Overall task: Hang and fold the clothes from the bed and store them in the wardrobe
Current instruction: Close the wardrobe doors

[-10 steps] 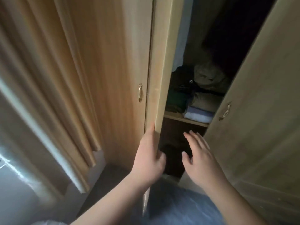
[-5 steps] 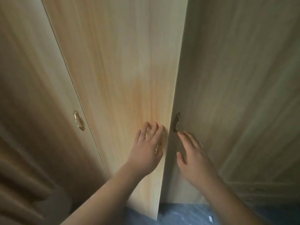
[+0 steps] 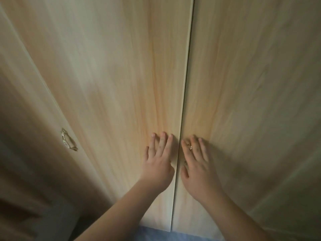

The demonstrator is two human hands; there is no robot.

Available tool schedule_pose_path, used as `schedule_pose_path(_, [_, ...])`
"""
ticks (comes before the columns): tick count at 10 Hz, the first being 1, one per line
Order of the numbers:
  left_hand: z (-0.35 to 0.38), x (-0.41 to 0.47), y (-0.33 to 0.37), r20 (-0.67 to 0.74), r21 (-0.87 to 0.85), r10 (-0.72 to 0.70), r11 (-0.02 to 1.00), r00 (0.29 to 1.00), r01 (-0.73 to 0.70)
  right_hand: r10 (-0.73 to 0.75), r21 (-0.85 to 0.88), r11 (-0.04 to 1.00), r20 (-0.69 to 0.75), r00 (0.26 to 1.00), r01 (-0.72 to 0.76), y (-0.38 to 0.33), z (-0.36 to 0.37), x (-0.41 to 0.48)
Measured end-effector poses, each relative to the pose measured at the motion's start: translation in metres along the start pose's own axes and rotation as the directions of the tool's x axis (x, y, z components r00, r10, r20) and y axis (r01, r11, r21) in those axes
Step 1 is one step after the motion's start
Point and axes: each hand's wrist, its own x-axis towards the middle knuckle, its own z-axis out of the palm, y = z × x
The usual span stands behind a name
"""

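The light wooden wardrobe fills the view, its two middle doors closed against each other along a thin vertical seam. My left hand presses flat with straight fingers on the left door, just left of the seam. My right hand presses flat on the right door, just right of the seam, covering most of that door's metal handle. No clothes are in view; the wardrobe's inside is hidden behind the doors.
A third door at the far left carries a small brass handle. Dark floor shows at the bottom left, and a strip of blue fabric lies at the bottom edge below the doors.
One second ago the doors stood open on shelves of folded clothes. Both hands have pushed them together; the gap has gone and the hands now lie flat on the fronts.
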Motion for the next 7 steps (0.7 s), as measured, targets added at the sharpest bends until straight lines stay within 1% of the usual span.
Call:
schedule_pose_path(2, [0.010, 0.010, 0.000, -0.003, 0.024, -0.029, 0.999, 1.000, 0.030, 0.002, -0.024, 1.000, 0.020, 1.000, -0.001, 0.008, 0.016, 0.002])
schedule_pose_path(3, [0.008, 0.010, 0.003, 0.022, 0.049, -0.033, 0.998, 0.999, 0.032, 0.003, -0.031, 1.000, 0.016, 1.000, -0.002, 0.007, 0.020, 0.003])
schedule_pose_path(4, [-0.005, 0.008, 0.005, 0.106, 0.040, -0.036, 0.999, 0.994, 0.032, 0.003, -0.021, 1.000, 0.010, 1.000, -0.003, 0.006, 0.020, 0.003])
schedule_pose_path(5, [-0.030, 0.006, 0.005, 0.209, 0.039, -0.018, 0.999, 0.978, 0.010, 0.048, -0.013, 0.999, 0.050, 0.998, -0.047, 0.001, 0.010, 0.000])
schedule_pose_path(6, [-0.061, 0.000, 0.003, 0.283, 0.033, -0.007, 0.999, 0.959, -0.003, 0.091, 0.017, 0.996, 0.058, 0.994, -0.092, -0.009, -0.007, -0.004])
schedule_pose_path(7, [-0.088, -0.031, 0.009, 0.337, 0.054, -0.045, 0.998, 0.940, 0.028, 0.152, 0.015, 0.988, 0.142, 0.978, -0.156, -0.023, -0.032, -0.026])
